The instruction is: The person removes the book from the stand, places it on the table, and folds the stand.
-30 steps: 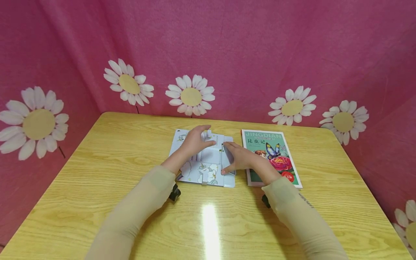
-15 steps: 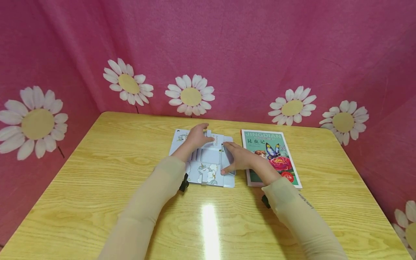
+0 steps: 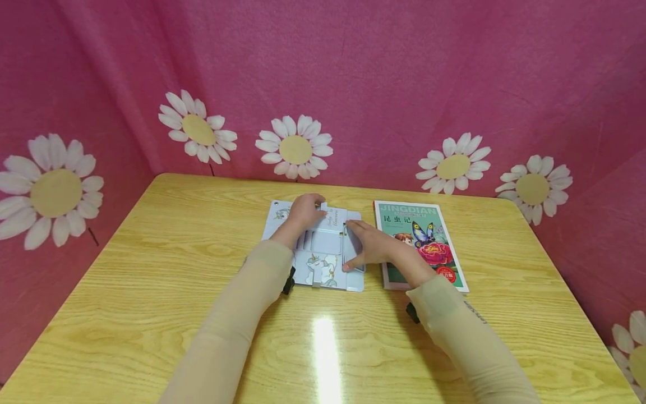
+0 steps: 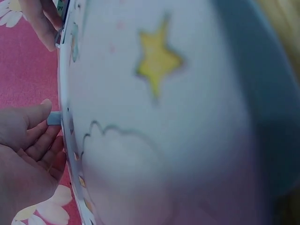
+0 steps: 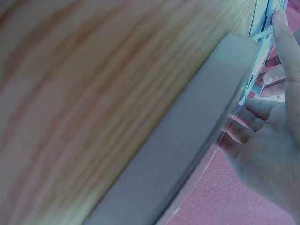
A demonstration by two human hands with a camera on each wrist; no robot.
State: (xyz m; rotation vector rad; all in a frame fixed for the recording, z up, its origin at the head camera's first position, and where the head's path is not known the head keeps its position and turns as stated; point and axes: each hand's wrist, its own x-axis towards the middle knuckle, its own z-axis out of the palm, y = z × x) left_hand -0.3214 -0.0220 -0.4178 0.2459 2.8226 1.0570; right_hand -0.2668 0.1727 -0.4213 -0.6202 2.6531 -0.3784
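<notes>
A pale lavender book stand with a unicorn print lies flat on the wooden table in the head view. At its far edge my left hand pinches a small light-blue tab between thumb and fingers, as the left wrist view shows. My right hand holds the narrow frame at the stand's right side, its thumb on the near end and its fingers on the far end. In the right wrist view, this hand is seen from the palm side. The left hand and forearm hide the stand's left part.
A green children's book with a butterfly and a red flower lies just right of the stand, partly under the right forearm. The wooden table ends at a pink curtain with daisies.
My left hand has shifted slightly right and away, and its spread thumb and fingers have come together on the tab. The right hand stays in place on the stand.
</notes>
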